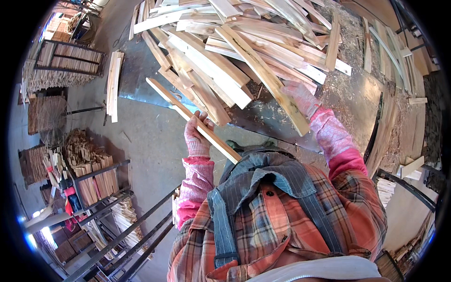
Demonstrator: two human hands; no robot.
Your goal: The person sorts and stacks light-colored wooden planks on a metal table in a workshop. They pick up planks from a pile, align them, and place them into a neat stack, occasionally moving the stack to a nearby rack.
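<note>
Grips a narrow wooden strip [218, 142] in the left hand [198, 127], fingers curled around its middle part. Slants from beside the pile, upper left, down to the waist. Touches a wider board [256, 65] with the right hand [300, 98], at its right edge near the lower end; cannot tell from this view how far around with the fingers. Lies aslant against the heap, nearer end close to the front edge of the bench [260, 114]. Wears pink patterned sleeves [331, 136], an orange checked shirt [354, 199] and a striped blue apron [282, 181]. Beyond the hands, crowded across the bench: a loose pile of pale boards [197, 56], pointing various ways and overlapping. To the right of it, scattered sawdust [340, 103], then longer planks [385, 127]. To the left of the bench, a few slim boards [114, 84] side by side. Farther left, above the grey floor [145, 157]: a round fan [53, 120] among racks of stacked wood [96, 181]. At lower left, dark metal rails [131, 230].
</note>
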